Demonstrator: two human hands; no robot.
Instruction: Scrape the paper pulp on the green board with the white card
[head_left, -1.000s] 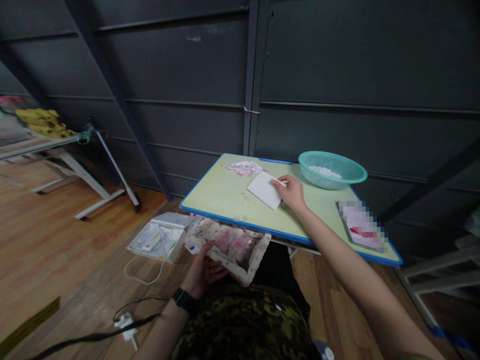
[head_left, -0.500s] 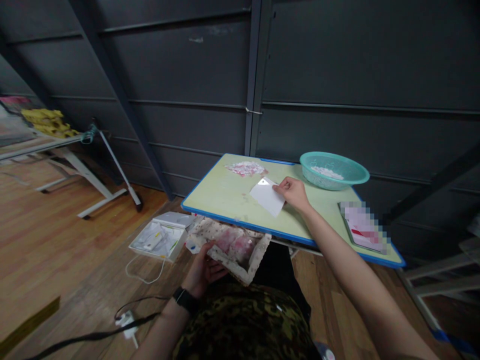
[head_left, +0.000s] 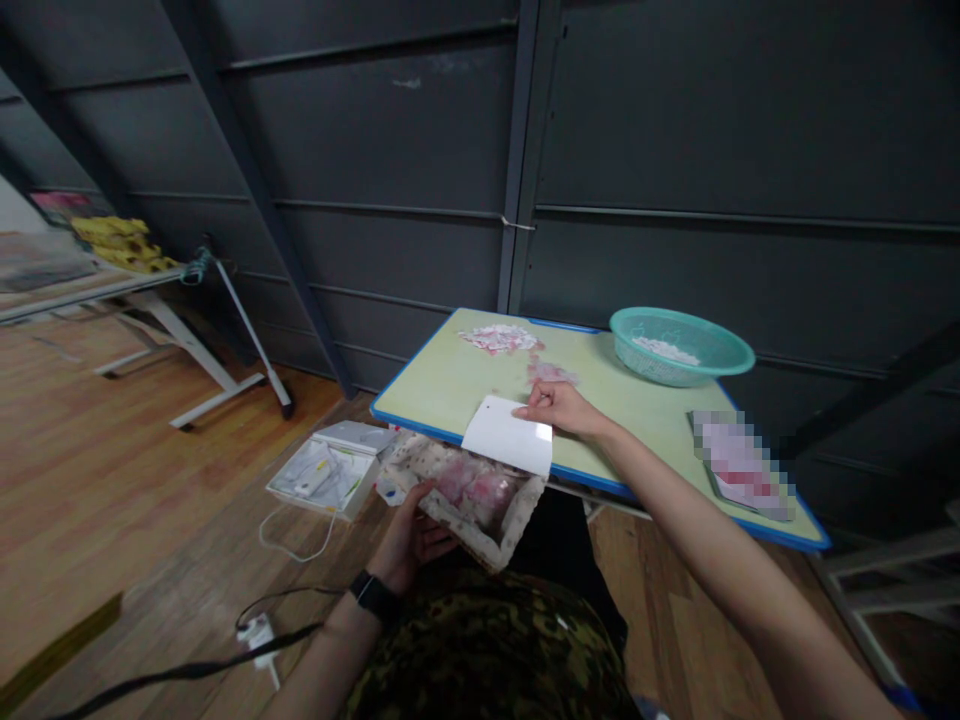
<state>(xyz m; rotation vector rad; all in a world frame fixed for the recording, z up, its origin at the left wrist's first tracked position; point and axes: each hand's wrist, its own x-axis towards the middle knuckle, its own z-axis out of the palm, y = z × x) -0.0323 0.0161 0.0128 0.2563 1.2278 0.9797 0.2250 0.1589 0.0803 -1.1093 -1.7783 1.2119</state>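
Note:
My left hand [head_left: 412, 540] grips the near left side of a spotted, shallow tray [head_left: 517, 515], tilted at the table's front edge. Pinkish, wet-looking stuff [head_left: 480, 488] lies inside it. Between the fingers of my right hand [head_left: 559, 405] is a white card [head_left: 508, 435] with a small hole in one corner. The card lies over the table's front edge, its lower side above the tray's far rim. Behind my right hand a pinkish-white smear [head_left: 551, 372] shows on the pale yellow tabletop [head_left: 435, 385]. Farther back sits a flat pile of white and pink bits [head_left: 499, 338].
A green plastic basket [head_left: 720, 345] holding white bits stands at the back right. A blurred-out flat device [head_left: 739, 465] lies at the right. On the floor at left are an open white box [head_left: 360, 490] with a cable and a power strip [head_left: 259, 635].
My right hand has drawn the card left and toward me, to the tray's far rim. The pinkish smear behind it has come into view. My left hand stays on the tray.

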